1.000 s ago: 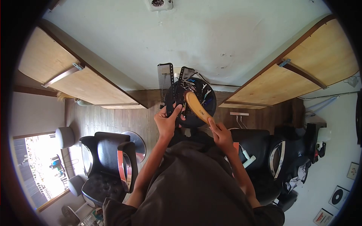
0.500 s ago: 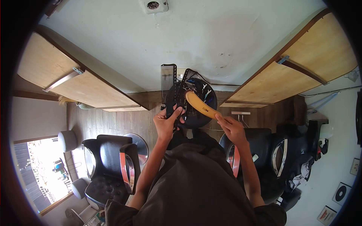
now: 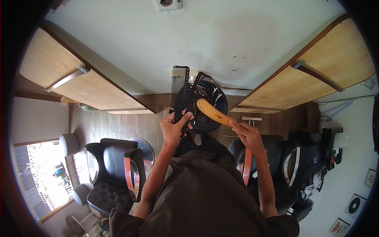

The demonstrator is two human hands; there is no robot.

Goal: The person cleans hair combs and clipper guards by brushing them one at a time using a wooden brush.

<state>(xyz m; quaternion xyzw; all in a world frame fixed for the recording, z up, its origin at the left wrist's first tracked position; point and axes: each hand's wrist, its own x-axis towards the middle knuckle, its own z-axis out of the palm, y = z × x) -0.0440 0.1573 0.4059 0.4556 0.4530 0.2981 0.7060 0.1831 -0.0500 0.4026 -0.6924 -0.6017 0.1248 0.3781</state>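
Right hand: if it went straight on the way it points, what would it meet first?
Led by its tan tool, the right hand would probably meet the nearer comb in the left hand first, though depth is unclear and it could pass over.

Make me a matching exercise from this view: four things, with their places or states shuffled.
Things:
1. Large black comb
2. Tan curved tool
3. Round black tray
4. Tufted chair

Places or states:
A. Gripped by the right hand
B. At the view's left side
C. Held in the left hand
D. Bearing small items

Right pairs: 1-C, 2-A, 3-D, 4-B
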